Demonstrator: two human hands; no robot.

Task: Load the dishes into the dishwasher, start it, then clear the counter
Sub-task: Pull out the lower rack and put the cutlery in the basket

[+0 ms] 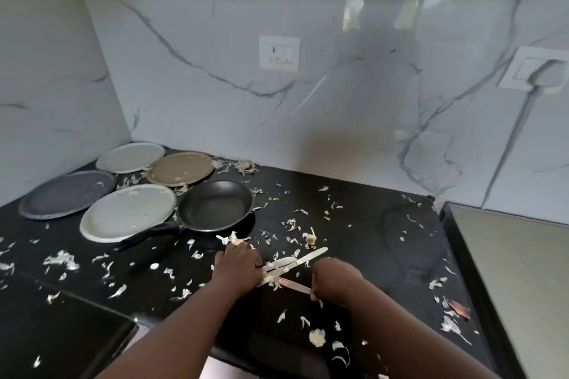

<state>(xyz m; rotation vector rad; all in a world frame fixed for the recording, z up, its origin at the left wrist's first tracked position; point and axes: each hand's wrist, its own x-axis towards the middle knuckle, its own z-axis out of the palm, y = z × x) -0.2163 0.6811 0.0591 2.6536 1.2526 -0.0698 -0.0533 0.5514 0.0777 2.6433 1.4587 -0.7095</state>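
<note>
Likely the knives [295, 261] slip, since left hand [237, 261] curls round their ends while right hand [335, 278] pinches a pale utensil handle [294, 284] at lower centre, peel-littered counter [354, 215].

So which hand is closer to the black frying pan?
Left. The left hand is on the counter just in front of the black frying pan, holding knives. The right hand is farther right, gripping a pale handle.

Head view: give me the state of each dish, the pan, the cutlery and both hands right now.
Four plates: flat on the counter, not loaded.
Frying pan: upright, empty, beside the plates.
Knives: gathered in the left hand.
Pink-handled utensil: pinched by the right hand.
Garlic peels: scattered on the counter.
</note>
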